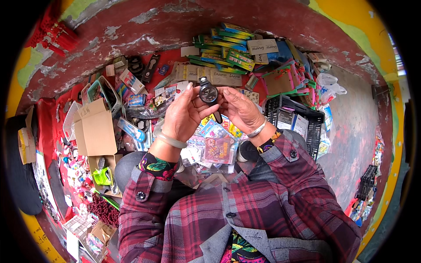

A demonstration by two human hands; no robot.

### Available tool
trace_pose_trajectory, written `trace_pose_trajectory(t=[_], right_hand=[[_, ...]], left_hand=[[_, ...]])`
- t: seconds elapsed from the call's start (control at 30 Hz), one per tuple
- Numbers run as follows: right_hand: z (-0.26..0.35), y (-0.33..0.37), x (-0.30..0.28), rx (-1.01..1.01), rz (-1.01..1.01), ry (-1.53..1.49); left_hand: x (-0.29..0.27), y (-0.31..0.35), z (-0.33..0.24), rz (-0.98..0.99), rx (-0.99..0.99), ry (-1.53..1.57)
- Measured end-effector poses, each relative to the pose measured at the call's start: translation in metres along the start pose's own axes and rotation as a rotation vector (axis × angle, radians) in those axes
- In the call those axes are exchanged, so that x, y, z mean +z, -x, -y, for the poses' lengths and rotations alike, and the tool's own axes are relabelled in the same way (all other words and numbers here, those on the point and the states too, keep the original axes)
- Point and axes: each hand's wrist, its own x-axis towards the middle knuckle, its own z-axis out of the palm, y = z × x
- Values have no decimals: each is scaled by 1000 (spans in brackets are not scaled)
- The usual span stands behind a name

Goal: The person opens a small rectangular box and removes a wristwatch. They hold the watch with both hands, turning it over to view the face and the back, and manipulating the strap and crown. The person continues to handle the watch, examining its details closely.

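Your left hand (180,115) curls around the round-faced black wristwatch with the dark strap (209,93), above the glossy, brightly coloured flat packets (217,147); your right hand (244,111) is bent close against its right side, its exact grip unclear. The watch looks light, stiff-cased and probably slick-faced; the case rim should give the surest hold.
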Motion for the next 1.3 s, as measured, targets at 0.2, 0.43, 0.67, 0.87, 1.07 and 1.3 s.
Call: trace_pose_trajectory(t=[0.2,0.43,0.67,0.87,1.07,1.3], right_hand=[[0,1,4,-2,-54,12],[0,0,4,-5,-31,-16],[-2,-2,1,3,-37,-42],[-2,-2,0,-1,-30,-40],[0,-1,4,-3,-21,-43],[-1,-1,2,-1,-32,-52]], left_hand=[[3,1,-1,8,-4,-16],[2,1,-1,26,-8,-8],[1,0,-1,11,-15,-17],[5,1,-2,13,-20,-22],[4,1,-2,2,-21,-12],[4,1,-2,10,-19,-19]])
